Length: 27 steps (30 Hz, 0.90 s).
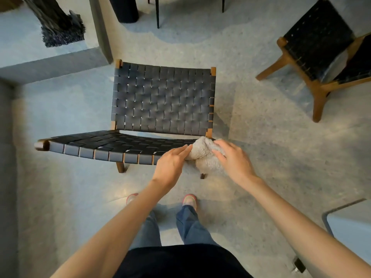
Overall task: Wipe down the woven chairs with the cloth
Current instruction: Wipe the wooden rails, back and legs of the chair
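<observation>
Bunching fluffy cloth (200, 149) on woven-strap chair (160, 97), right hand (233, 160) grips, left hand (170, 164) touches.

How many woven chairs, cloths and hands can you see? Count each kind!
Woven chairs: 2 (near chair, far chair)
Cloths: 1 (the cloth)
Hands: 2 (left hand, right hand)
Total: 5

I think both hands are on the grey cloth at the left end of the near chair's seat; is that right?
Not quite: the head view shows the cloth at the right end of the seat of the near chair, not the left. The left hand and right hand are both on it.
</observation>
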{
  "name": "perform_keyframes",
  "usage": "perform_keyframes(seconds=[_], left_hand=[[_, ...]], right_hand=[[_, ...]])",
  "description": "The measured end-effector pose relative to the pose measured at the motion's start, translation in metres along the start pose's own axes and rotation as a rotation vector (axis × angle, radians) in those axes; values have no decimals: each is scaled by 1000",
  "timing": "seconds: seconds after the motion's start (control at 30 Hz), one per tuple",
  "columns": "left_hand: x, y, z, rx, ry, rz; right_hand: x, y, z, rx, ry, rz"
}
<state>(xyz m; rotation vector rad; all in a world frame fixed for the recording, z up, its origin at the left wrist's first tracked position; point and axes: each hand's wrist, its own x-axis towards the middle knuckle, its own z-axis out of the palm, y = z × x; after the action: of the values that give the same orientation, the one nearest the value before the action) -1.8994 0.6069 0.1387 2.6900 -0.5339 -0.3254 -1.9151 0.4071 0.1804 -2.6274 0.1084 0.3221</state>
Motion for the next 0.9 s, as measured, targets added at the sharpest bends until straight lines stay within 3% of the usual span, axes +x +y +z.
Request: perform_keyframes(seconds=[0.17,0.33,0.57,0.7,0.83,0.9], left_hand=[[-31,-70,-52,21,176,0],[-72,-165,-109,172,339,-137],[-124,-297,-167,176,432,-294],[-135,-362,-169,7,317,-394],[-130,-395,-149,-436,103,-524],[-122,-393,-141,-620,7,-536]], right_hand=[[13,-73,35,127,-8,-93],[30,-173,91,206,-116,-154],[61,-319,164,271,-186,-228],[80,-373,203,229,-250,-221],[91,-388,235,92,-427,-146],[94,-387,243,19,-438,-135]])
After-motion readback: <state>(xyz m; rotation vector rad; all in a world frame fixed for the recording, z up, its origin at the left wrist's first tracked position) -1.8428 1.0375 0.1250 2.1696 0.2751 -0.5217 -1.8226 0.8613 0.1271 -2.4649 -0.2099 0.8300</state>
